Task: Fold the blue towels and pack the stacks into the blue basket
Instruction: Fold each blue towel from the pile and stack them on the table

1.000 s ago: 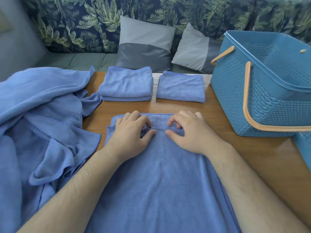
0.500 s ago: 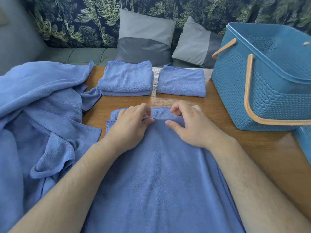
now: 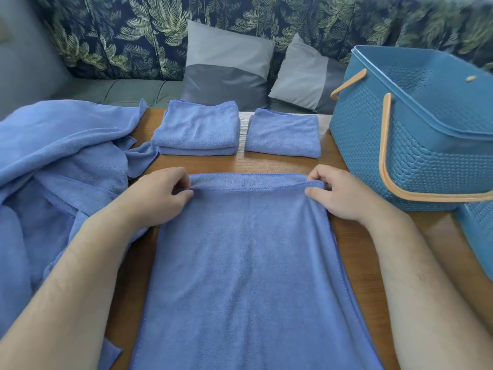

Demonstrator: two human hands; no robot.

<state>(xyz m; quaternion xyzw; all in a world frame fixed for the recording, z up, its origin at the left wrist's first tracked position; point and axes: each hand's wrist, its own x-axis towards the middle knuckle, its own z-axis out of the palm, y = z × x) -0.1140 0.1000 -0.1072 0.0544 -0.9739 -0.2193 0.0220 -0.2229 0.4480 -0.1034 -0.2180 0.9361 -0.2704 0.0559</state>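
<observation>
Your left hand (image 3: 157, 194) and right hand (image 3: 341, 194) each pinch a far corner of the towel (image 3: 240, 263) spread on the table (image 3: 440, 231) (2 folded stacks (image 3: 196, 129) just beyond), basket (image 3: 400, 156) on your right.

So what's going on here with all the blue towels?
A person is folding a blue towel on the wooden table. The left hand and right hand each pinch one far corner of its top layer. Two folded stacks wait behind it, unfolded towels lie heaped on the left, and the blue basket stands on the right.
</observation>
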